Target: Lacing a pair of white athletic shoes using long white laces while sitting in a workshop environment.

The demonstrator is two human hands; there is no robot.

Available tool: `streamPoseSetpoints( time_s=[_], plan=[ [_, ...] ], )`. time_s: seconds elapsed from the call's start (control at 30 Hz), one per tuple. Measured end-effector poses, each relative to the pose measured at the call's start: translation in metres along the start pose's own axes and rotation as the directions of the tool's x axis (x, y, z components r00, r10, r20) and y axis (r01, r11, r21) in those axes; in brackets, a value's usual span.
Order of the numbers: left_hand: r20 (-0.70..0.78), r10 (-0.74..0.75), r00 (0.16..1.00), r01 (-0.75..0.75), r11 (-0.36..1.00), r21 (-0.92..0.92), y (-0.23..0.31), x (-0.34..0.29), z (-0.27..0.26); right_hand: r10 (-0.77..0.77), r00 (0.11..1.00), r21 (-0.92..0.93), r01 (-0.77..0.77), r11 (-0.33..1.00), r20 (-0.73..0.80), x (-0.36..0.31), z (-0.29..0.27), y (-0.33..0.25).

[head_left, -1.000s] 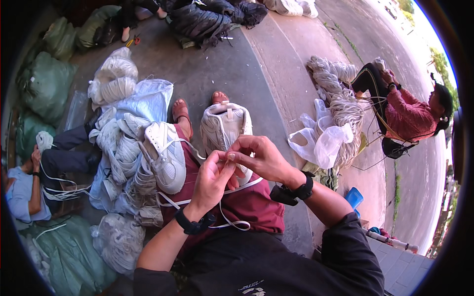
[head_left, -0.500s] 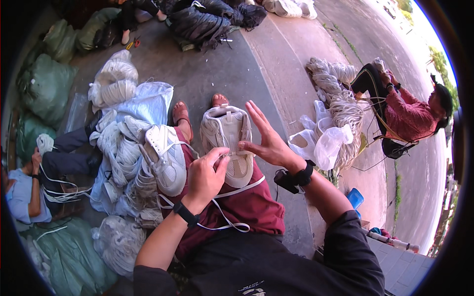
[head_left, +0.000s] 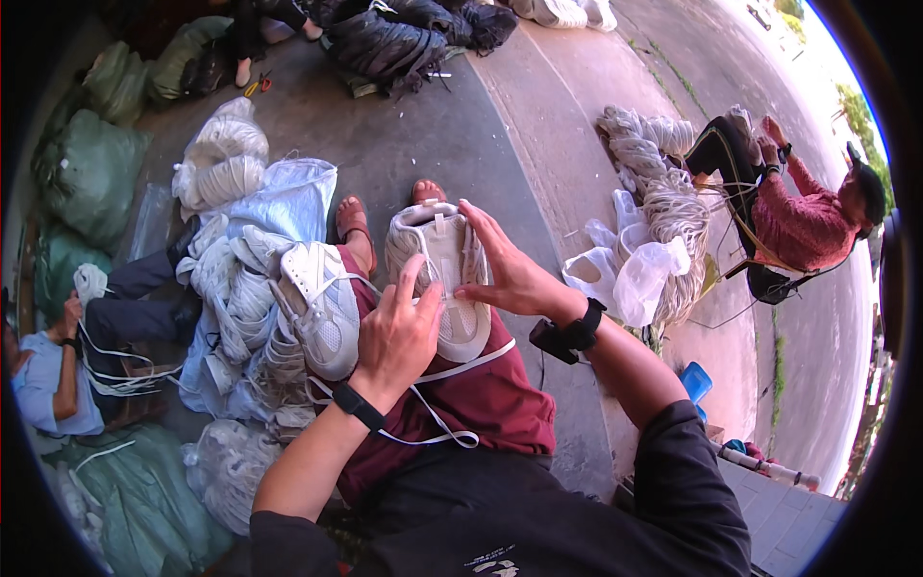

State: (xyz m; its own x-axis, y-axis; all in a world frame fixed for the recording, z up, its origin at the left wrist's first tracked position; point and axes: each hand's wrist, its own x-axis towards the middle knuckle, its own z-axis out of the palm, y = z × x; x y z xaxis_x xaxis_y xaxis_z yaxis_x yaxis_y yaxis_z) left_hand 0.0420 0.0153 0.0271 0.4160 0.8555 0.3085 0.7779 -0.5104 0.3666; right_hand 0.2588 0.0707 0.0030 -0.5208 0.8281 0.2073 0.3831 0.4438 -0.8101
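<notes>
Now our hands have parted over the pale shoe (head_left: pixel 445 252).
It sits toe toward us on our right knee; our left hand (head_left: pixel 396 332) is half curled at its edge, pinching something or not, we cannot tell, and our right hand (head_left: pixel 510 274) spreads loosely opposite. Fingertips no longer meet, leaving the shoe's front uncovered. Another shoe (head_left: pixel 325 317) lies leftward.

Maroon-clad lap (head_left: pixel 505 409) under pale sneaker (head_left: pixel 465 332) and white lace (head_left: pixel 481 362), grey concrete floor (head_left: pixel 385 144) under scissors (head_left: pixel 265 86).
</notes>
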Motion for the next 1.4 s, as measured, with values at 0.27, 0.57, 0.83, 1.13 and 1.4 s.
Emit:
streamPoseSetpoints(
  time_s=[0.27, 0.57, 0.83, 1.13, 1.4],
  plan=[
    [0.135, 0.094, 0.986, -0.079, 0.991, -0.107, -0.003, 0.019, -0.017, 0.015, 0.999, -0.079, -0.018, 0.997, -0.049, -0.004, -0.003, -0.007],
    [0.138, 0.196, 0.971, -0.182, 0.977, -0.11, -0.013, 0.031, -0.011, -0.013, 0.998, -0.071, 0.009, 0.997, -0.062, -0.009, -0.007, -0.005],
    [0.066, 0.283, 0.957, -0.286, 0.957, 0.048, -0.008, 0.025, -0.001, 0.034, 0.994, -0.051, -0.039, 0.998, -0.104, -0.013, -0.009, -0.007],
    [0.134, 0.092, 0.987, -0.058, 0.969, -0.239, 0.019, 0.023, -0.017, 0.009, 0.993, -0.026, -0.012, 1.0, -0.116, -0.017, -0.015, -0.003],
    [0.094, -0.148, 0.984, 0.166, 0.961, -0.221, 0.021, 0.021, -0.012, 0.013, 0.994, -0.014, -0.014, 1.0, -0.107, -0.016, -0.017, 0.001]
  ],
)
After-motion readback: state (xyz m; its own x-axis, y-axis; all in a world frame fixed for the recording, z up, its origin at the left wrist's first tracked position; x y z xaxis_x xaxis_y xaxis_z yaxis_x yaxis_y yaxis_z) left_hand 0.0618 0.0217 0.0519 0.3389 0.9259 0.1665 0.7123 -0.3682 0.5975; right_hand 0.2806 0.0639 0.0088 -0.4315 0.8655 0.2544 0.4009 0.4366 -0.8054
